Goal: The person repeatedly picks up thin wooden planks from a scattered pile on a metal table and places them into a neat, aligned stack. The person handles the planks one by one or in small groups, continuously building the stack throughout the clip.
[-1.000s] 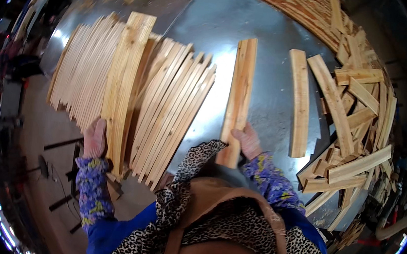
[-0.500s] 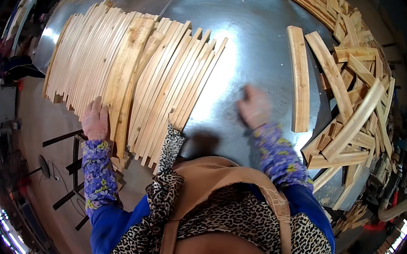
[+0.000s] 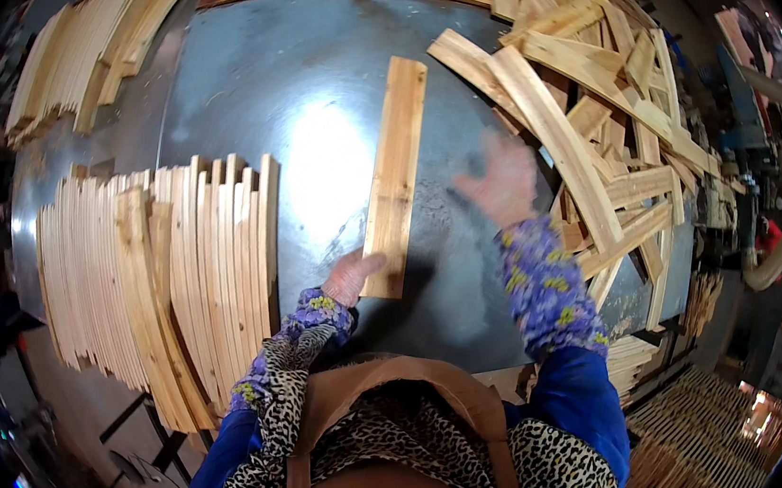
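One bare left hand is gripping one flat, long, pale yellow-brown wooden plank by its near left edge, the thumb lying over the upper face and the other fingers mostly hiding from view. This single plank is lying lengthwise, its far end pointing away from the person, over one broad blue-grey, shiny metal tabletop. One bare right hand is hovering to the right of the plank, well apart from it and holding nothing; it is blurring, but its thumb and fingers are looking spread apart. Two purple floral fabric cuffs are covering the wrists, one on each arm. On the left, one close-packed row of narrow pale wooden strips is standing side by side, too many to count surely, with at least two flat yellowish boards lying aslant on top. One second row of pale wooden strips is sitting farther off at the upper left. Just beyond the right hand, one jumbled heap of pale wooden offcuts is spreading, its pieces overlapping too much for counting.
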`<move>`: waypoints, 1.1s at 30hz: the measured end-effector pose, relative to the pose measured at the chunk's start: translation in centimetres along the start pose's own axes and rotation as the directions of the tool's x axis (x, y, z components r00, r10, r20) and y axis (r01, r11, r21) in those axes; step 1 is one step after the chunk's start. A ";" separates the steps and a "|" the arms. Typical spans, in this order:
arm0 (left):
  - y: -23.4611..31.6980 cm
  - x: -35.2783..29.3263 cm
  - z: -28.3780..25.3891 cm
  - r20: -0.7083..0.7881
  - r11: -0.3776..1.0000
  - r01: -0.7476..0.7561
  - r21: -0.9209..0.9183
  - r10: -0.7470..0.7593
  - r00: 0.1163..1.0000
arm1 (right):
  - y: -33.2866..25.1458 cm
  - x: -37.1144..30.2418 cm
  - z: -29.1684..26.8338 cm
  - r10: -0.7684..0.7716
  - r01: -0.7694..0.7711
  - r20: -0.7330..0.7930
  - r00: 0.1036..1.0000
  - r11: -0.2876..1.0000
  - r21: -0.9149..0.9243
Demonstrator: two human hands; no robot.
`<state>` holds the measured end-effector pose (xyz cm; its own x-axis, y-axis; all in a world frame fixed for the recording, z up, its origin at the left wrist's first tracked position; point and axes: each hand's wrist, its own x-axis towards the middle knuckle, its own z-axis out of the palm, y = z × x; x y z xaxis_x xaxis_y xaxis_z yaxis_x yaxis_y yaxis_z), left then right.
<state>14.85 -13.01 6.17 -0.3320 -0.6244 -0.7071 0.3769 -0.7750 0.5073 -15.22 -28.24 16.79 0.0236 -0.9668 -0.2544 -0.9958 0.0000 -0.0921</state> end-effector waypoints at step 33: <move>-5.4 -7.1 -1.6 -0.129 0.986 -0.065 0.152 0.085 0.988 | -8.9 -13.1 6.9 -0.468 -0.685 0.556 0.687 -0.162 0.711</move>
<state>16.50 -4.26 7.64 -0.1843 -0.6699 -0.7192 0.2618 -0.7388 0.6210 -6.08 -13.83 14.34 0.5314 -0.5226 -0.6667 0.2084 0.8435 -0.4950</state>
